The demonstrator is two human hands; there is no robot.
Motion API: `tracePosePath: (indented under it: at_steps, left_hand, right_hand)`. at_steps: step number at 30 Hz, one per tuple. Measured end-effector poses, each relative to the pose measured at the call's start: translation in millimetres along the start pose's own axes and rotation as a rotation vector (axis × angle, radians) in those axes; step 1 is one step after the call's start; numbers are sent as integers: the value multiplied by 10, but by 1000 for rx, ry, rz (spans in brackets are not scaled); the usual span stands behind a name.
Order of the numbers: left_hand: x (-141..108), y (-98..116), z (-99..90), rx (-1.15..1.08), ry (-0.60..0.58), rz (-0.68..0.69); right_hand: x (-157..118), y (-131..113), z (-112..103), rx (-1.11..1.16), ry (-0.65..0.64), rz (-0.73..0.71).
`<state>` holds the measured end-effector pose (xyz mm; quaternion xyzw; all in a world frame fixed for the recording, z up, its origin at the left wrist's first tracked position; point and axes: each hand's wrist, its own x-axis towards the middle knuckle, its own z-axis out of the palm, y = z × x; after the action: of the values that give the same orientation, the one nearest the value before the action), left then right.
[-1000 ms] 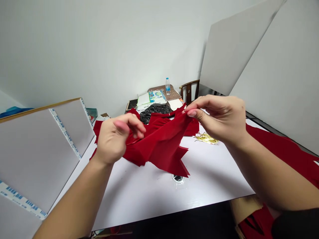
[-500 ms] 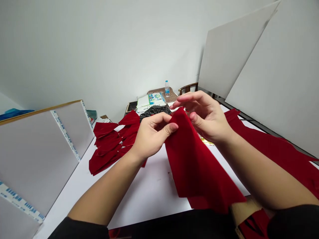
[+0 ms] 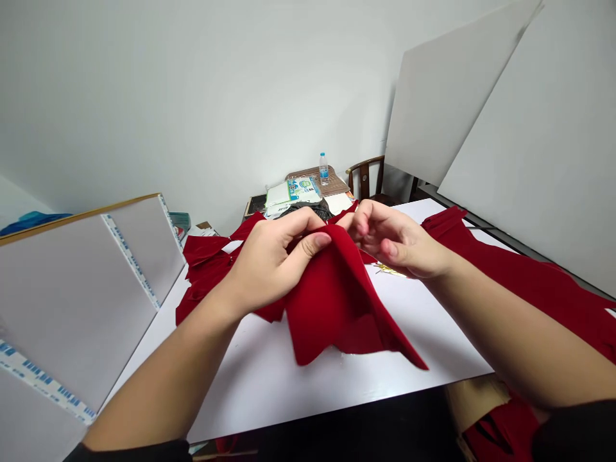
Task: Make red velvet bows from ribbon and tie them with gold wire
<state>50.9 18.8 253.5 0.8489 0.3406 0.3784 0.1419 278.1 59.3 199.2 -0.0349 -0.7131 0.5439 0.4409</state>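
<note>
A piece of red velvet cloth [image 3: 332, 301] hangs in a fold from my hands above the white table [image 3: 312, 398], its pointed ends reaching down toward the tabletop. My left hand [image 3: 279, 263] pinches the top of the fold between thumb and fingers. Close beside it, my right hand [image 3: 394, 240] grips the far edge of the same cloth with its fingertips. Behind my left hand lies a heap of cut red cloth pieces [image 3: 206, 269], partly hidden by my wrist. A long notched red strip [image 3: 524, 282] stretches out to the right, under my right forearm.
Gold twist ties [image 3: 389, 269] lie just below my right hand. Farther back are a black plastic bag [image 3: 303, 208], a water bottle [image 3: 324, 169] and a wooden chair [image 3: 366, 176]. Large white boards [image 3: 72, 308] stand on the left, with more [image 3: 524, 128] on the right.
My hands have moved closer together, and the cloth has dropped lower and folded over between them. It now covers less of the table in front.
</note>
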Motion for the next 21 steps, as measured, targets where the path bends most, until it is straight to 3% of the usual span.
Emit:
tracePosePath:
  at_steps: [4, 7, 9, 12, 15, 21]
  left_hand:
    - [6, 73, -130, 91, -180, 38]
    - [-11, 101, -229, 126, -255, 12]
    - [-41, 87, -306, 157, -319, -24]
    - [-122, 21, -435, 210, -464, -70]
    - [-256, -82, -574, 228, -556, -169]
    - [-623, -359, -920, 157, -657, -396]
  right_hand:
    - [-21, 8, -28, 38, -186, 169]
    - [-80, 17, -82, -73, -415, 250]
    - [-159, -5, -139, -140, -502, 283]
    - [-328, -108, -237, -248, -451, 405]
    - [-507, -287, -321, -509, -340, 509]
    - [-770, -633, -519, -884, -253, 455]
